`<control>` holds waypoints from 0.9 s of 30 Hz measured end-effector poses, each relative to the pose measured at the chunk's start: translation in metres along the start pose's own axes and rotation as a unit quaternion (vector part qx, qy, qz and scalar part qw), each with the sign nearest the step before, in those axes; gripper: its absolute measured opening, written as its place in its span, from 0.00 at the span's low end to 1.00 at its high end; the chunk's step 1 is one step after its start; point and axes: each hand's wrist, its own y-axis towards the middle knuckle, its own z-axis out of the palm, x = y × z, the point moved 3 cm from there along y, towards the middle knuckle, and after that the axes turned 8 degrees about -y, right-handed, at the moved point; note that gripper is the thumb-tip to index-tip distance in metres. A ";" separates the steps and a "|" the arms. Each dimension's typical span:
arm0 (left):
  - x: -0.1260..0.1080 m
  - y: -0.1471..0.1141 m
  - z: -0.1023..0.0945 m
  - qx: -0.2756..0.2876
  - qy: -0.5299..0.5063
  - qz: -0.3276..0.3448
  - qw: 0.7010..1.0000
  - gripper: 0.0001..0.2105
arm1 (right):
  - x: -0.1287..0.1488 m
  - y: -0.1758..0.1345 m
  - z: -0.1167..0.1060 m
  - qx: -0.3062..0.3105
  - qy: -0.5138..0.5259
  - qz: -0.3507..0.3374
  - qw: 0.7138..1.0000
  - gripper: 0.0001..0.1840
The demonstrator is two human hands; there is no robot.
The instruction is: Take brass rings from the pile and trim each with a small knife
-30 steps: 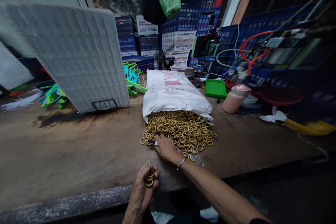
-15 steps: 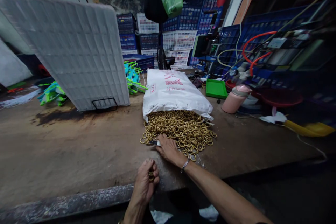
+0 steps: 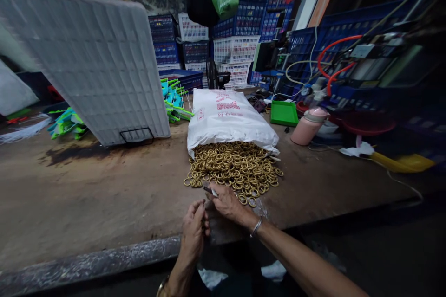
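Note:
In front of the heap of brass-coloured rings [image 3: 237,167], both of my hands are close together near the table's front edge. My left hand [image 3: 195,226] is closed, thumb up against the fingers, around a few rings that are mostly hidden now. My right hand [image 3: 228,204], with a bracelet at the wrist, grips a slim black-and-white tool [image 3: 210,191] whose kind I cannot make out. Its tip points left, above my left fingertips. The rings spill from the open mouth of a white sack [image 3: 230,120] with red print, lying on its side.
A grey ribbed panel [image 3: 104,69] leans upright on the wooden table [image 3: 104,195] at left, with green and blue plastic pieces [image 3: 174,100] behind it. To the right are a green tray [image 3: 284,113], a pink bottle [image 3: 308,126] and a machine with orange hoses [image 3: 325,62]. Stacked crates [image 3: 237,48] stand behind.
My right hand has drawn back from the ring heap towards me, lifting the slim tool. My left hand has risen slightly and turned, and the two hands are nearer each other.

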 end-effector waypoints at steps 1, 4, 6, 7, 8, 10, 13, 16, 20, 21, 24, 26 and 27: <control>0.001 0.000 0.000 0.005 0.018 0.004 1.000 0.18 | 0.003 -0.003 -0.001 0.003 0.022 -0.004 1.000 0.06; 0.003 0.000 0.000 0.022 0.079 0.025 0.996 0.16 | 0.011 -0.012 0.001 0.009 0.058 -0.002 0.998 0.07; 0.005 -0.001 -0.001 0.026 0.105 0.037 0.993 0.15 | 0.013 -0.016 0.003 0.016 0.074 0.013 0.997 0.07; 0.005 -0.001 -0.001 0.023 0.110 0.041 0.993 0.14 | 0.014 -0.017 0.004 0.018 0.084 0.023 0.996 0.07; 0.006 -0.001 -0.002 0.020 0.110 0.042 0.993 0.14 | 0.016 -0.018 0.005 0.017 0.098 0.034 0.994 0.07; 0.005 -0.002 -0.002 0.012 0.106 0.044 0.993 0.14 | 0.018 -0.018 0.004 0.006 0.135 0.057 0.989 0.09; 0.001 -0.005 0.000 0.004 0.111 0.060 0.992 0.13 | 0.017 -0.018 0.004 0.010 0.212 0.112 0.971 0.12; -0.004 -0.006 0.001 -0.007 0.119 0.097 0.988 0.11 | 0.013 -0.019 0.010 0.067 0.308 0.181 0.932 0.15; -0.006 -0.004 -0.001 -0.007 0.115 0.123 0.986 0.09 | 0.006 -0.021 0.016 0.078 0.358 0.218 0.905 0.13; -0.006 -0.003 -0.001 -0.006 0.115 0.123 0.986 0.08 | 0.005 -0.021 0.016 0.070 0.355 0.214 0.907 0.12; -0.005 0.000 -0.001 -0.003 0.114 0.122 0.986 0.07 | 0.005 -0.019 0.014 0.053 0.340 0.198 0.918 0.11; -0.005 0.000 -0.001 -0.002 0.109 0.115 0.987 0.07 | 0.004 -0.017 0.012 0.046 0.330 0.192 0.923 0.09; -0.005 0.001 -0.001 -0.003 0.106 0.110 0.988 0.08 | 0.004 -0.015 0.012 0.043 0.322 0.187 0.927 0.09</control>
